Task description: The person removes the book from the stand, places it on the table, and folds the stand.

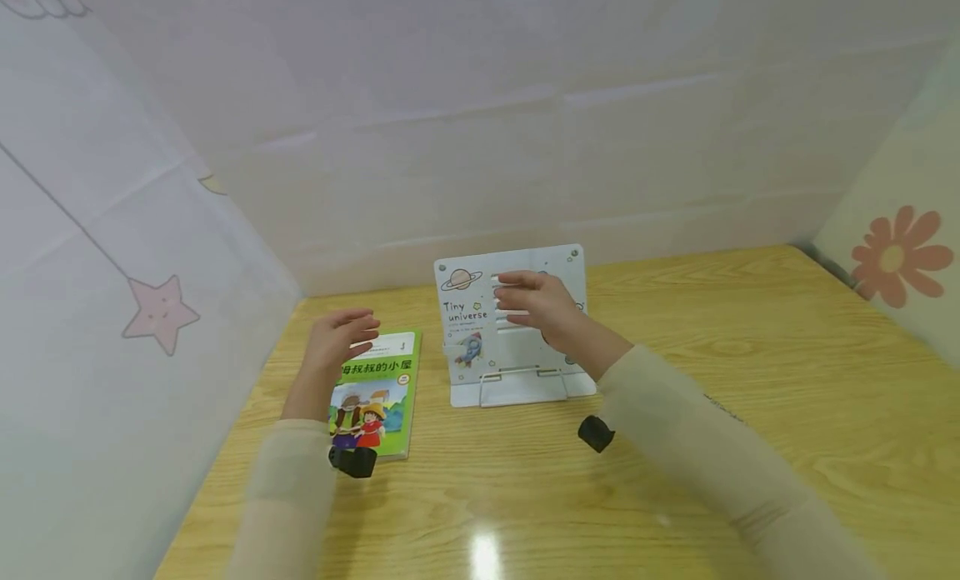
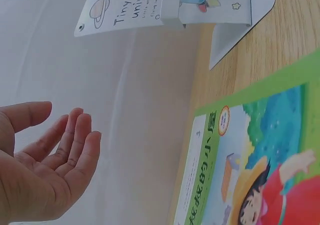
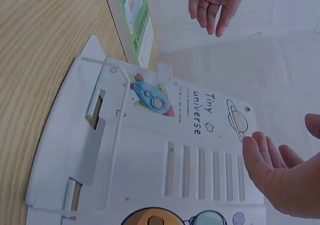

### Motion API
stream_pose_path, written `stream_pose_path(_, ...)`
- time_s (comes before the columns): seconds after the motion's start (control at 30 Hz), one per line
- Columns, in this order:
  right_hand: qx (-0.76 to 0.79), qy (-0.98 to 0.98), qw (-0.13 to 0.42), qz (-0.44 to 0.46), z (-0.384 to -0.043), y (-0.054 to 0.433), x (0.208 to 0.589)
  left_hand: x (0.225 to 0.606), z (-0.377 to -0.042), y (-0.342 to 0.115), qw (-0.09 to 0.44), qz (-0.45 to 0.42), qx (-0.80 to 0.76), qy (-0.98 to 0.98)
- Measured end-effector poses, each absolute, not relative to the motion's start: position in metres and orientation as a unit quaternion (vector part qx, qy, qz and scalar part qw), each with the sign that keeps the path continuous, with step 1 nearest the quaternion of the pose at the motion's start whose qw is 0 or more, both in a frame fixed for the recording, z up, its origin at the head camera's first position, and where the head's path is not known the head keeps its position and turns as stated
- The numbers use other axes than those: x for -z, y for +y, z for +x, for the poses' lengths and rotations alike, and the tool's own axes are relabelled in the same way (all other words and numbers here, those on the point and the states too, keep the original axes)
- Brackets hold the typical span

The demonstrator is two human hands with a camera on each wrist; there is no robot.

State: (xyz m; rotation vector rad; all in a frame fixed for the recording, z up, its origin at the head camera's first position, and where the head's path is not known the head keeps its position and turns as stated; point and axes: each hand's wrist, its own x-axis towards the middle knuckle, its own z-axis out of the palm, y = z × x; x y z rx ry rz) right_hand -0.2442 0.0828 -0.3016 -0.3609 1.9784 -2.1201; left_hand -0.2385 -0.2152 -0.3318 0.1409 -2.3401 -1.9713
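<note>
A white book stand (image 1: 517,347) printed with "Tiny universe", a ringed planet and a rocket stands upright on the table, its wire holder (image 3: 120,120) at the front. To its left lies a green picture book (image 1: 382,397) with children drawn on the cover. My left hand (image 1: 337,347) hovers over the book's upper left part, fingers relaxed and holding nothing; the left wrist view shows the same hand (image 2: 55,165) apart from the book. My right hand (image 1: 543,305) is raised in front of the stand, empty, its fingers loosely bent, as the right wrist view shows the hand (image 3: 285,175) too.
The wooden table (image 1: 675,330) reaches to a pale cloth wall (image 1: 525,147) behind. Side walls carry a pink star (image 1: 161,315) on the left and an orange flower (image 1: 900,255) on the right. Black wrist cameras are strapped below both wrists.
</note>
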Motion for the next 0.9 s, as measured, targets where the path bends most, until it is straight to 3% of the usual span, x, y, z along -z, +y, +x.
stream_pose_path(0.33,0.716,0.681,0.086,-0.129,-0.246,0.121,0.311,0.323,-0.226,-0.182,0.019,0.07,0.66,-0.748)
stream_pose_path(0.9,0.693,0.718,0.003,-0.055,-0.25,0.166,0.343,0.361,-0.242,-0.156,0.035,0.082,0.651,-0.754)
